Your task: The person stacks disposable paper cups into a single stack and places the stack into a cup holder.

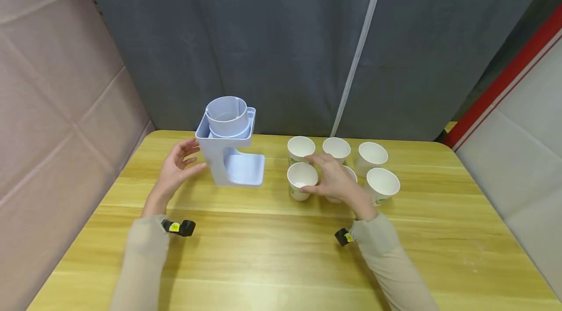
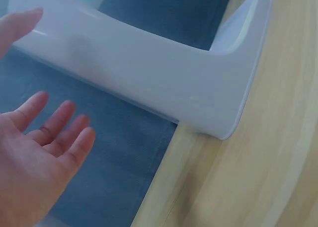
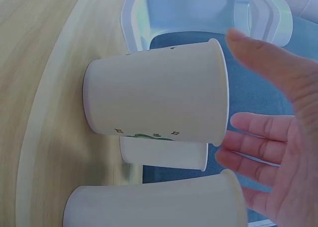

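Observation:
A pale blue plastic stand (image 1: 215, 155) with a round open cylinder (image 1: 227, 118) on top and a flat tray (image 1: 245, 169) at its foot is upright on the table. My left hand (image 1: 177, 167) is beside its left side, fingers spread and holding nothing; in the left wrist view the palm (image 2: 30, 162) faces the stand's smooth column (image 2: 149, 63). My right hand (image 1: 335, 181) reaches over the paper cups, thumb and fingers parted near the rim of the front left cup (image 1: 298, 180). In the right wrist view that white cup (image 3: 154, 93) stands between thumb and fingers, unheld.
Other white paper cups (image 1: 372, 155) with green print stand in two rows at the back right, one partly behind my right hand. A dark grey curtain (image 1: 272, 47) hangs along the wooden table's (image 1: 263, 252) far edge. Pale panels flank both sides.

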The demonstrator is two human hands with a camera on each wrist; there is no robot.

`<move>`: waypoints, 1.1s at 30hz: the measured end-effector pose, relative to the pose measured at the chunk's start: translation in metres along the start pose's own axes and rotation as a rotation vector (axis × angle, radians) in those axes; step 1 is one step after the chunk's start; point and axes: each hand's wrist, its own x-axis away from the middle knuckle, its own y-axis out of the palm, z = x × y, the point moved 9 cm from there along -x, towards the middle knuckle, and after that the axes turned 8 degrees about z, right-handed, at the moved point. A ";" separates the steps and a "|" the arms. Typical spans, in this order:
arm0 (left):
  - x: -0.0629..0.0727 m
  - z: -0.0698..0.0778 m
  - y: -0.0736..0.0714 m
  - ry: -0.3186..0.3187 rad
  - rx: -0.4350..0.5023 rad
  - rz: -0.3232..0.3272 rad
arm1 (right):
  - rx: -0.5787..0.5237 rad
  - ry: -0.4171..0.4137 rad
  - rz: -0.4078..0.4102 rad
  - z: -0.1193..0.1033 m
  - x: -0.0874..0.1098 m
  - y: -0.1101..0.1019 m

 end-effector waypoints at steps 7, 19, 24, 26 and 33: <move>-0.018 -0.014 0.013 -0.081 -0.007 -0.066 | 0.051 0.004 -0.024 0.001 -0.001 0.002; -0.034 -0.019 0.027 -0.096 0.166 -0.189 | 0.078 -0.020 -0.023 -0.002 -0.005 0.007; -0.038 -0.018 0.032 -0.105 0.214 -0.259 | 0.059 -0.001 -0.042 0.000 -0.006 0.011; -0.039 -0.018 0.034 -0.113 0.226 -0.274 | 0.048 0.006 -0.050 0.001 -0.006 0.012; -0.040 -0.020 0.035 -0.148 0.217 -0.276 | -0.003 0.029 -0.083 0.001 -0.007 0.015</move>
